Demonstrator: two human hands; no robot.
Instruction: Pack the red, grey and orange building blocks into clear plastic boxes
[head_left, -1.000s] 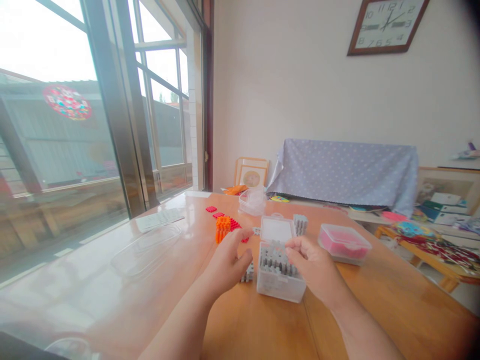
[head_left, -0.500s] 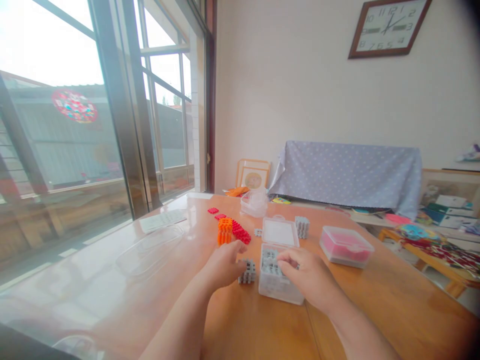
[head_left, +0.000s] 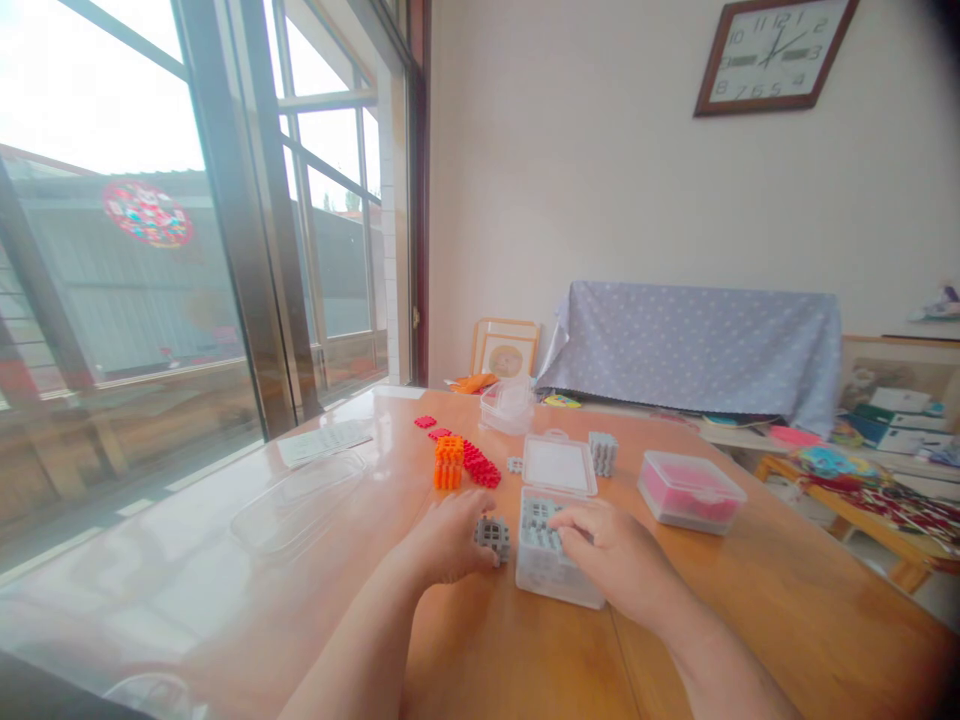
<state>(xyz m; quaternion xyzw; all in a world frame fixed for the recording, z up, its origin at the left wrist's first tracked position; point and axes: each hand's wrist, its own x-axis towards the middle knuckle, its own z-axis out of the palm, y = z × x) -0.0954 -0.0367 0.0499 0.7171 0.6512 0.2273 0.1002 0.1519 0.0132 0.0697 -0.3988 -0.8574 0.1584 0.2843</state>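
Observation:
My left hand (head_left: 448, 538) curls around a small stack of grey interlocking plastic blocks (head_left: 493, 535) on the table, thumb at its near side and fingers behind it. Just right of it stands a clear plastic box (head_left: 559, 580), its lid (head_left: 559, 466) folded back, with grey lattice blocks (head_left: 540, 514) inside. Over the box's right rim reaches my right hand (head_left: 611, 545), its fingers closed together against the blocks; the fingertips are partly hidden, so what they pinch cannot be made out.
Beyond my left hand stand an orange block stack (head_left: 448, 463) and a row of red blocks (head_left: 480, 464). Another grey stack (head_left: 603, 454) is behind the box. A closed box of pink pieces (head_left: 690, 492) sits right, a clear lid (head_left: 300, 505) left, an empty clear container (head_left: 508, 407) far back.
My left hand has come down and closed around the grey stack, whose top now faces me more. My right hand's fingertips have shifted slightly left on the blocks in the box.

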